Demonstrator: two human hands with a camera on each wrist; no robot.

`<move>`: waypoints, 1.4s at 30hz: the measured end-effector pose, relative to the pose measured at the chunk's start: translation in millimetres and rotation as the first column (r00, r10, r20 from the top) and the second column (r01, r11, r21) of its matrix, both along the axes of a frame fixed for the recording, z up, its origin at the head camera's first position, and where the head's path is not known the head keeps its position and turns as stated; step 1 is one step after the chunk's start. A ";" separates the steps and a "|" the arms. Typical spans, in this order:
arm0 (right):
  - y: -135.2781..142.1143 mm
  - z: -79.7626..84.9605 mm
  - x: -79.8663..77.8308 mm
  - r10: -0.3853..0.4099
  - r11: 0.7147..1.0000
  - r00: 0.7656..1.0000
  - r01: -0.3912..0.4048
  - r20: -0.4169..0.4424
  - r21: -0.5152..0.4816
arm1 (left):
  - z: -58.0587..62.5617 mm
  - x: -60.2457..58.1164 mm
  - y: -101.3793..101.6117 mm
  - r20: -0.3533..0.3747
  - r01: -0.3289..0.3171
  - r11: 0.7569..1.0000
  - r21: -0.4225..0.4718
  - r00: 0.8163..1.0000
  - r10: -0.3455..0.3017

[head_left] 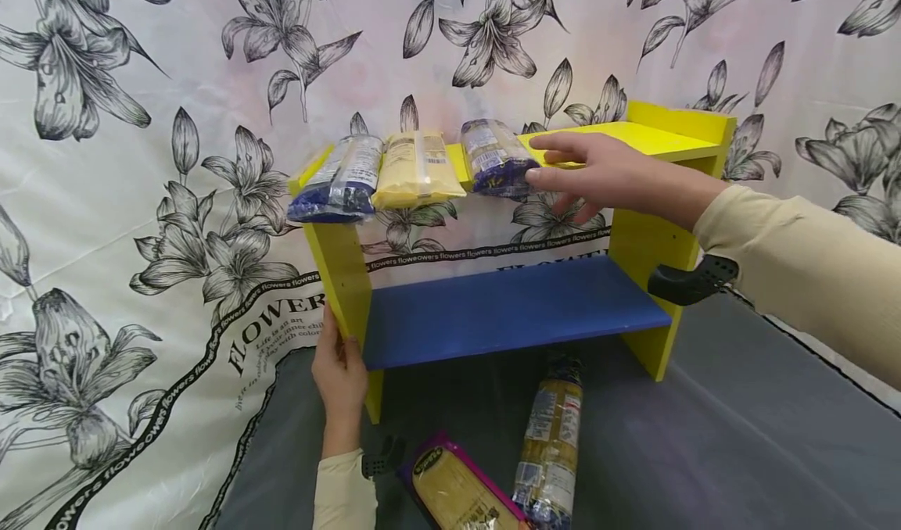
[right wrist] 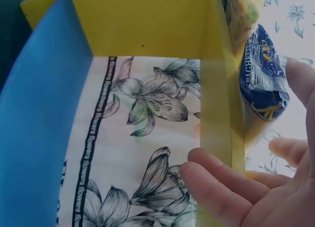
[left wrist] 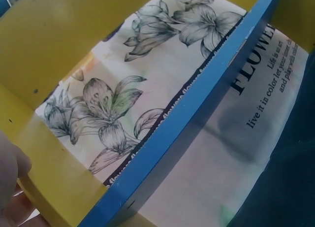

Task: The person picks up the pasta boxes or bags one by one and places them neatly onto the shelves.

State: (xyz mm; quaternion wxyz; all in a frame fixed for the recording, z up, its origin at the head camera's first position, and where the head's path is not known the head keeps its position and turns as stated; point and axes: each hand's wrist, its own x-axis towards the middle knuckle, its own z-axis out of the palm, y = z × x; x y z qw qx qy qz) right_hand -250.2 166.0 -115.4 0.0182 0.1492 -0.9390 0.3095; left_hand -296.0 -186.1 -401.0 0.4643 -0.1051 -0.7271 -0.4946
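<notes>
A yellow shelf unit (head_left: 342, 272) with a blue middle board (head_left: 514, 307) stands against the flowered cloth. My left hand (head_left: 340, 374) grips the edge of its left side panel low down, the thumb on the inner side. On the top board lie three packs: a blue-ended pasta pack (head_left: 341, 178) at the left, a yellow pack (head_left: 418, 170) beside it, and a blue spaghetti pack (head_left: 496, 159) nearer the middle. My right hand (head_left: 598, 170) is just right of the spaghetti pack with fingers spread; in the right wrist view its fingers (right wrist: 221, 192) hold nothing.
On the grey surface (head_left: 711, 436) below, a long pasta pack (head_left: 552, 444) lies partly under the unit. Left of it lies a purple-edged pasta pack (head_left: 461, 487). The top board (head_left: 626, 135) continues to the right, ending at a raised yellow edge.
</notes>
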 end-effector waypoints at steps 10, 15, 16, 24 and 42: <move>47.0 -26.3 33.7 -0.129 0.981 0.985 0.110 -0.113 -0.158 | 2.0 -0.9 -3.7 0.048 0.010 1.000 0.001 0.999 -0.010; 71.4 -64.5 44.7 -0.163 0.969 0.976 0.130 -0.146 -0.209 | 2.8 -3.0 -5.8 0.027 0.012 1.000 -0.003 1.000 -0.012; 75.7 -75.1 47.0 -0.166 0.967 0.976 0.134 -0.139 -0.216 | 2.8 -2.9 -5.9 0.025 0.014 1.000 -0.001 1.000 -0.014; 98.9 -163.6 60.3 -0.107 0.962 0.994 0.109 0.022 -0.252 | 2.6 -1.2 -4.5 0.036 0.023 1.000 -0.002 0.999 -0.023; 53.3 -309.6 52.8 -0.053 0.896 0.878 0.251 0.476 -0.365 | 2.1 0.9 -0.1 0.065 0.032 0.999 0.032 0.997 -0.035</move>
